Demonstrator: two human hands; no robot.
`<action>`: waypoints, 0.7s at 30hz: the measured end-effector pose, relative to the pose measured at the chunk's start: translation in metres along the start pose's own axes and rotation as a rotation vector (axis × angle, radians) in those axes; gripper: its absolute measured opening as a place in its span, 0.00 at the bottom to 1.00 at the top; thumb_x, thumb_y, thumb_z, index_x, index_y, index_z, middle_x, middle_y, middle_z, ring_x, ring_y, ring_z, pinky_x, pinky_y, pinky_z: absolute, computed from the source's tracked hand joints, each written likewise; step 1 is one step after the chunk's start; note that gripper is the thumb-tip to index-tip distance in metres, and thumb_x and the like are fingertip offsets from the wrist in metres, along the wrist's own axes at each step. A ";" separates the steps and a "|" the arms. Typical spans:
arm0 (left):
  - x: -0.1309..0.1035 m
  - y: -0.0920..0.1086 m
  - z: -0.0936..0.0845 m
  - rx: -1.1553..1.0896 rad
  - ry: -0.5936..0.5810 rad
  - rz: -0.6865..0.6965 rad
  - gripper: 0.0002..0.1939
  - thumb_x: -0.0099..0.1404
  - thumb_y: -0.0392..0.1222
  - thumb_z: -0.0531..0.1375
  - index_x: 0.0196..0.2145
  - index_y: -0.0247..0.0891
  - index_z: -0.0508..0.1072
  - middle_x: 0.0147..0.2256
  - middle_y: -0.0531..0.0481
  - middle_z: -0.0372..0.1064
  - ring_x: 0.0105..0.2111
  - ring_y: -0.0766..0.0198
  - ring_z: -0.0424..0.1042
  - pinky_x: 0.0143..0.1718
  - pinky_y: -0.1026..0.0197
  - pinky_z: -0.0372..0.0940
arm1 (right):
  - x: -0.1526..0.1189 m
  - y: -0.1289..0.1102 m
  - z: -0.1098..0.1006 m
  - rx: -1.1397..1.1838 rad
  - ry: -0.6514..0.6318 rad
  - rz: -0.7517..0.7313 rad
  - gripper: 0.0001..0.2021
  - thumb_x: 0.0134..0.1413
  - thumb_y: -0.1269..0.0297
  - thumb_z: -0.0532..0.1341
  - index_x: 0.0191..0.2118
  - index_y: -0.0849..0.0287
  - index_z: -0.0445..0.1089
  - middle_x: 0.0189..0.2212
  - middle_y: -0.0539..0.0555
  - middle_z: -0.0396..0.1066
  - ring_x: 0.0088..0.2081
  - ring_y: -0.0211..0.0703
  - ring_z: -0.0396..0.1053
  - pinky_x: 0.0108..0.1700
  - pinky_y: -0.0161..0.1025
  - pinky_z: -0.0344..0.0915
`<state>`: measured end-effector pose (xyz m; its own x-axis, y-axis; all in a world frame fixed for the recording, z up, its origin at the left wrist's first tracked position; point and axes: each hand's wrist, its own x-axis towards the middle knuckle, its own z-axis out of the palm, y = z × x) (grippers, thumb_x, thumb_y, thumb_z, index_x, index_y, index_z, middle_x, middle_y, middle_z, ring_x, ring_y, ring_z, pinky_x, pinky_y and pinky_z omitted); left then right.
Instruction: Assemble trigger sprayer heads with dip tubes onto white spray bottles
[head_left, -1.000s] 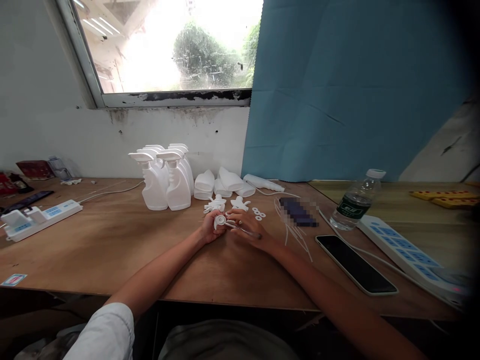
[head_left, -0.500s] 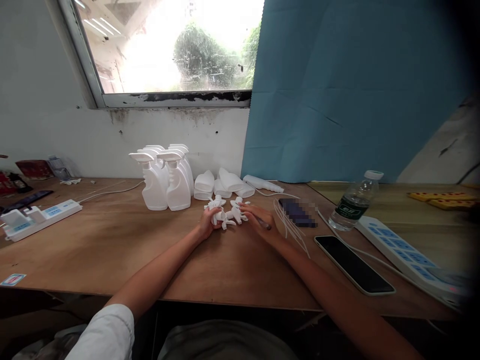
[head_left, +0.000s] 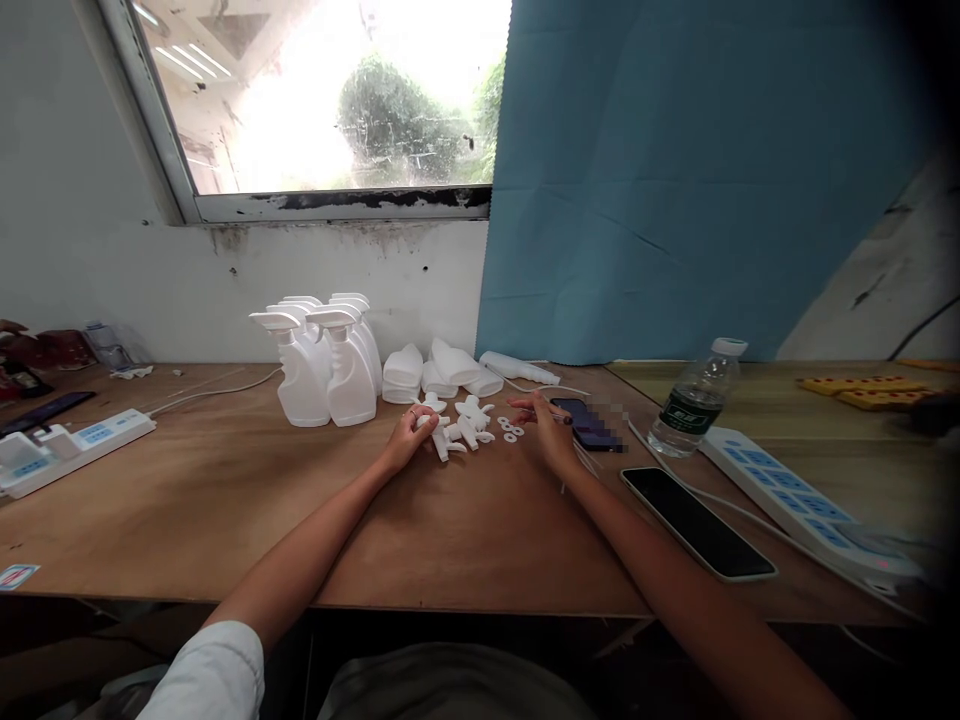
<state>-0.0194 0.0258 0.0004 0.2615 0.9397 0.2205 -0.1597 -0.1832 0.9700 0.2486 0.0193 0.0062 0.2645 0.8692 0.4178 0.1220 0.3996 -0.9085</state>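
Note:
My left hand is closed around a white trigger spray head at the left edge of a small pile. Other trigger spray heads lie loose beside it. Just right of the pile are several small flat white rings. Over the table to the right of them is my right hand, fingers bent, with a slim dark pen lying across it. The inside of each grip is partly hidden. Assembled white spray bottles stand upright in two rows at the back left.
White bottles without heads lie by the wall. Thin white tubes lie under my right wrist. To the right are a dark phone, a larger phone, a water bottle and a power strip. Another power strip is at left.
My right hand has moved right, away from the spray heads, with the pen still in it. The flat rings now show. My left hand stays at the pile, slightly shifted.

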 end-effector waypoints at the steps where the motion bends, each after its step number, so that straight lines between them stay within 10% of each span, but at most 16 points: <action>1: -0.001 -0.001 0.000 0.120 -0.024 0.091 0.16 0.55 0.52 0.66 0.33 0.37 0.73 0.37 0.49 0.66 0.35 0.63 0.68 0.38 0.64 0.64 | -0.001 -0.001 0.000 0.005 -0.008 0.013 0.28 0.56 0.37 0.54 0.31 0.58 0.78 0.29 0.57 0.78 0.24 0.42 0.72 0.30 0.40 0.69; 4: -0.003 -0.001 0.001 0.500 -0.109 0.375 0.14 0.58 0.51 0.65 0.37 0.40 0.75 0.44 0.44 0.67 0.49 0.54 0.65 0.55 0.54 0.58 | -0.005 -0.006 0.002 0.000 -0.044 0.037 0.29 0.56 0.37 0.54 0.30 0.59 0.78 0.21 0.55 0.75 0.22 0.42 0.71 0.29 0.38 0.66; 11: -0.003 0.002 -0.004 0.690 -0.219 0.492 0.16 0.62 0.50 0.61 0.45 0.41 0.74 0.51 0.42 0.65 0.56 0.52 0.60 0.60 0.51 0.52 | -0.008 -0.010 0.004 -0.037 -0.071 0.067 0.28 0.57 0.39 0.54 0.28 0.59 0.78 0.17 0.53 0.72 0.18 0.39 0.67 0.27 0.37 0.64; 21: 0.007 0.020 -0.056 1.147 0.677 0.662 0.18 0.62 0.41 0.59 0.49 0.38 0.62 0.54 0.37 0.58 0.56 0.48 0.58 0.58 0.46 0.50 | -0.004 -0.009 0.004 0.145 0.025 0.150 0.28 0.51 0.36 0.57 0.22 0.60 0.71 0.23 0.57 0.75 0.14 0.35 0.62 0.19 0.36 0.59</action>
<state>-0.0743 0.0455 0.0152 -0.0899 0.4906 0.8667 0.8327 -0.4404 0.3357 0.2431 0.0136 0.0124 0.2937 0.9151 0.2761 -0.0587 0.3056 -0.9503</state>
